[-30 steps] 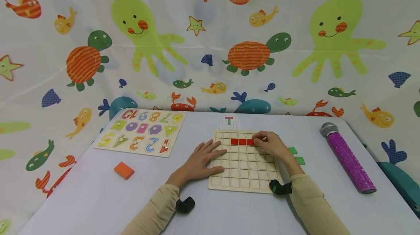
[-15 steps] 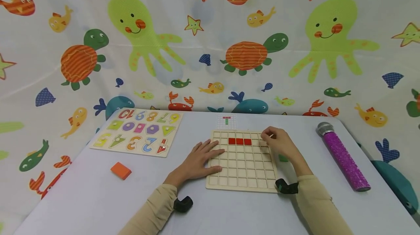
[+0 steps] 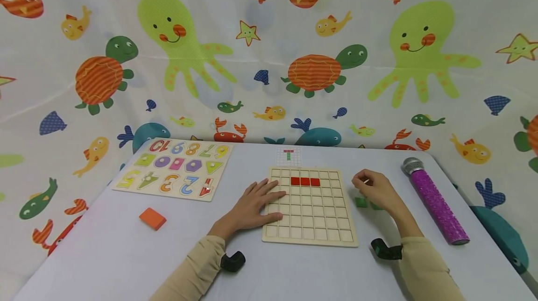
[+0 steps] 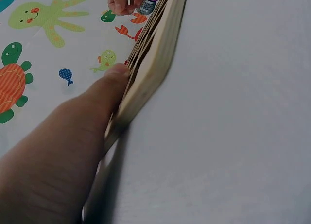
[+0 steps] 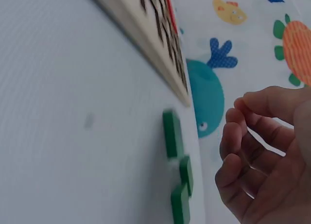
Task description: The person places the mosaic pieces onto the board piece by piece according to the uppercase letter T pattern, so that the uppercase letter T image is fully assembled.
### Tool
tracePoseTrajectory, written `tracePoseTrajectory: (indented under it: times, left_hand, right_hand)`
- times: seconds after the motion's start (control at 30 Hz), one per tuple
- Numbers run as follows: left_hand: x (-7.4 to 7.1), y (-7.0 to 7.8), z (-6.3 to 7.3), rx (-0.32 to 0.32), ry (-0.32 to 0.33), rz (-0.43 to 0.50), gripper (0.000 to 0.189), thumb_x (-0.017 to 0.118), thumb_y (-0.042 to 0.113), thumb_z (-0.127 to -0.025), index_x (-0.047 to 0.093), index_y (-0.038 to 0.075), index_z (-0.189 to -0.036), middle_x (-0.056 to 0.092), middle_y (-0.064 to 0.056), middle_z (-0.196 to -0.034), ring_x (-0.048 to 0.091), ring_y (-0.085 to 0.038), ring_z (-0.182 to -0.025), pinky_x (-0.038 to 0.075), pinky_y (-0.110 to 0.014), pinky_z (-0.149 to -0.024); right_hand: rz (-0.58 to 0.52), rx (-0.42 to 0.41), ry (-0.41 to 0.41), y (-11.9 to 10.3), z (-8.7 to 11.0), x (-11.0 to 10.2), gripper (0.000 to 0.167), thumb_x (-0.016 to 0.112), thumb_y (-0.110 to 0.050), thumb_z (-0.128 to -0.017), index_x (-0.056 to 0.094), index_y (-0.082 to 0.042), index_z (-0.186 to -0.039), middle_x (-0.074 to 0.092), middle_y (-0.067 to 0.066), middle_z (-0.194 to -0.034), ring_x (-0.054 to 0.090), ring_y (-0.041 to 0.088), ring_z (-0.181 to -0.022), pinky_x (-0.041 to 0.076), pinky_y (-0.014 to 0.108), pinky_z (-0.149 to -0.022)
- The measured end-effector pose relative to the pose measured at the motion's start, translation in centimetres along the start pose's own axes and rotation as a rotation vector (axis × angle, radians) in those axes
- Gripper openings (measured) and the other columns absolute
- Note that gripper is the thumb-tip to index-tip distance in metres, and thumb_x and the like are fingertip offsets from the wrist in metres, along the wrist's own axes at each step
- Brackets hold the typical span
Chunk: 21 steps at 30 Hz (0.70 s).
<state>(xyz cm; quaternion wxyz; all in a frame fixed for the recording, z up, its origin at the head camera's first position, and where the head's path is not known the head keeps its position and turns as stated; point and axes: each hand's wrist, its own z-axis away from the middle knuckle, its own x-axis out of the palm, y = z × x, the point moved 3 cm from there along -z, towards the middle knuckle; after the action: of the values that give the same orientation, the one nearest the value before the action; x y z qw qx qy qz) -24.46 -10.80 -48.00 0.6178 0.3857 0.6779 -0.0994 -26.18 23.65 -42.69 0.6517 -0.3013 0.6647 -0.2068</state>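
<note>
My left hand (image 3: pixel 257 205) lies with spread fingers on the left edge of a wooden grid board (image 3: pixel 310 239). In the left wrist view, its thumb (image 4: pixel 116 80) presses the board's edge. Three red square tiles (image 3: pixel 305 181) sit side by side in an upper row of the grid. Right of the board, my right hand (image 3: pixel 375 189) hovers over green tiles (image 3: pixel 360 202) on the table. The right wrist view shows its fingers loosely bent, thumb tip against the index finger and nothing between them; three green blocks (image 5: pixel 173 134) lie close by.
A card with a printed T pattern (image 3: pixel 288 156) lies behind the board. At the left are a number-and-shape puzzle board (image 3: pixel 161 189) and an orange block (image 3: pixel 152 218). A purple glitter microphone (image 3: pixel 439 205) lies at the right. A sea-animal cloth (image 3: pixel 252 67) hangs behind.
My right hand has left the third red tile and moved right, off the board to above the green tiles. My left hand has stayed on the board.
</note>
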Motion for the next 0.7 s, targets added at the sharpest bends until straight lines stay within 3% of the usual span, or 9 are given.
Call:
tracePoseTrajectory:
  times: [0.33, 0.7]
  left_hand:
    - [-0.3, 0.3, 0.1, 0.007, 0.0, 0.011, 0.063, 0.056, 0.057, -0.087, 0.045, 0.028, -0.141, 0.032, -0.007, -0.154, 0.021, -0.034, -0.145, 0.017, -0.058, -0.114]
    - [0.0, 0.1, -0.1, 0.001, -0.001, 0.014, 0.063, 0.055, 0.058, -0.087, 0.043, 0.03, -0.142, 0.03, -0.005, -0.155, 0.019, -0.032, -0.145, 0.015, -0.057, -0.114]
  right_hand:
    - [0.109, -0.005, -0.021, 3.5, 2.6, -1.7, 0.022, 0.058, -0.024, -0.094, 0.063, -0.004, -0.101, 0.063, 0.005, -0.086, 0.05, 0.011, -0.072, 0.043, 0.021, -0.057]
    - [0.093, -0.032, -0.119, 4.4, 4.5, -2.6, 0.029, 0.065, -0.02, -0.089, 0.057, -0.004, -0.111, 0.056, 0.003, -0.083, 0.047, 0.006, -0.067, 0.042, 0.02, -0.055]
